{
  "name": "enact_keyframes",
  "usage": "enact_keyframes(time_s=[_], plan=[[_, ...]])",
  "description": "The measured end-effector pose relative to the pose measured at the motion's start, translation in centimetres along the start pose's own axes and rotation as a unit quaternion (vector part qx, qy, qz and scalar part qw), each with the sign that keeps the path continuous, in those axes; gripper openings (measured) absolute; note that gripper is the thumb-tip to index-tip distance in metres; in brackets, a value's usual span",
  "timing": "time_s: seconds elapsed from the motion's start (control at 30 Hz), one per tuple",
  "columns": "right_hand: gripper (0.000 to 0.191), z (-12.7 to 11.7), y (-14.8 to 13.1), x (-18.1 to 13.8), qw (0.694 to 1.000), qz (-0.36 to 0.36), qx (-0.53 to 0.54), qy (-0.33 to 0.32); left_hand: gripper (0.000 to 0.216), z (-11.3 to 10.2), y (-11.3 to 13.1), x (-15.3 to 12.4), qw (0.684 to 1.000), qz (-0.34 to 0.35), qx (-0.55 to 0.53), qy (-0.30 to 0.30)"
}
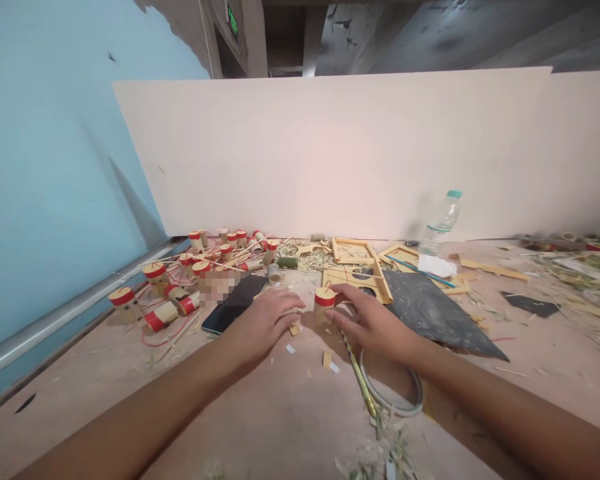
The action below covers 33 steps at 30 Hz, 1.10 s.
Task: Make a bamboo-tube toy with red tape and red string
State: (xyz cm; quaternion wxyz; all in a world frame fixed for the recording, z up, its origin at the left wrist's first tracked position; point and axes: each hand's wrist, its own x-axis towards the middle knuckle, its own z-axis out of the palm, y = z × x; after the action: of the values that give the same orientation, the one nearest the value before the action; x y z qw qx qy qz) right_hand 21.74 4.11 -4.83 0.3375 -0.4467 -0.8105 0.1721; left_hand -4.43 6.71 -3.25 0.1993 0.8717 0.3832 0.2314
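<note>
A short bamboo cylinder with a red band (pixel 325 301) stands upright on the tabletop between my two hands. My right hand (pixel 371 322) rests just right of it, fingers curled, the fingertips touching its side; a thin green-yellow stick (pixel 359 375) runs out from under the palm toward me. My left hand (pixel 263 321) lies palm down just left of the cylinder, fingers curved and together, close to a small wood chip (pixel 294 329). What the left fingers hold, if anything, I cannot make out.
Several red-banded bamboo cylinders (pixel 200 267) with red wire lie at the left. A black phone (pixel 235 303) sits beside my left hand. Wooden frames (pixel 355 263), a dark sheet (pixel 435 310), a plastic bottle (pixel 440 223), a ring (pixel 393 390) and shavings litter the table (pixel 530 387). A white board stands behind.
</note>
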Motion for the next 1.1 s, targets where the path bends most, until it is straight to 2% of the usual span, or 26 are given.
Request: enact_keyframes(time_s=[0.17,0.3,0.4,0.6,0.73,0.9,1.1], plan=[[0.024,0.5,0.2,-0.2,1.0,-0.014,-0.02,-0.017,0.023,0.6,-0.9,0.3,0.998,0.023,0.05,-0.033],[0.015,0.4,-0.3,-0.1,0.999,-0.02,-0.037,-0.033,0.024,0.5,-0.7,0.1,0.997,0.022,0.066,-0.039],[0.016,0.3,-0.6,0.0,0.998,-0.023,-0.039,-0.037,0.023,0.5,-0.3,0.1,0.997,0.017,0.066,-0.04],[0.015,0.2,-1.1,-0.1,0.998,-0.03,-0.036,-0.051,0.039,0.4,0.3,0.2,0.998,-0.001,0.05,-0.043],[0.032,0.2,-1.0,0.0,0.997,-0.031,-0.028,-0.057,0.046,0.3,0.1,0.3,0.998,-0.021,0.039,-0.041],[0.055,0.1,-0.4,-0.1,0.999,-0.006,-0.01,-0.03,0.055,0.1,0.4,-0.1,0.999,-0.042,0.022,-0.023],[0.059,-0.3,-1.0,-0.2,1.0,0.007,0.014,-0.01,0.061,0.0,0.7,-0.4,0.999,-0.038,-0.005,0.001]])
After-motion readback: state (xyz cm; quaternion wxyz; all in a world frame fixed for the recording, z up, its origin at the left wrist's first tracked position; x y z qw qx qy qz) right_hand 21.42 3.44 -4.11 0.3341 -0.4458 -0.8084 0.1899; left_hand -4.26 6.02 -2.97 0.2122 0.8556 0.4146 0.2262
